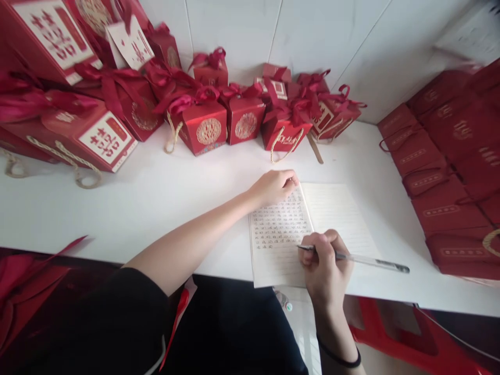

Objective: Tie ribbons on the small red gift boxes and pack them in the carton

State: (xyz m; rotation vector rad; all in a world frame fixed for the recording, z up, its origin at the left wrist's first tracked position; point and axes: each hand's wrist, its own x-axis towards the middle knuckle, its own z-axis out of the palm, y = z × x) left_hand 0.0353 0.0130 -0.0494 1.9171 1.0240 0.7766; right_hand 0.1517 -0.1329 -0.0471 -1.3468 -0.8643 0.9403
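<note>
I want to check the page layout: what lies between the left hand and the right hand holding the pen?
In the head view, only handwritten lines of the open notebook lie between the left hand and the right hand holding the pen.

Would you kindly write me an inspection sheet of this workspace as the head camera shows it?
Surface: white table, edge near the person.
Job's things: open notebook, left page partly filled with handwriting, right page blank; pen.
Clutter: red gift boxes with ribbons and rope handles along the wall; flat red bags stacked at right.
Hands: left hand rests on the notebook's top edge; right hand holds the pen, tip on the left page.
Cables: nothing seen.
Surroundings: white tiled wall; red plastic stool below the table.
</note>
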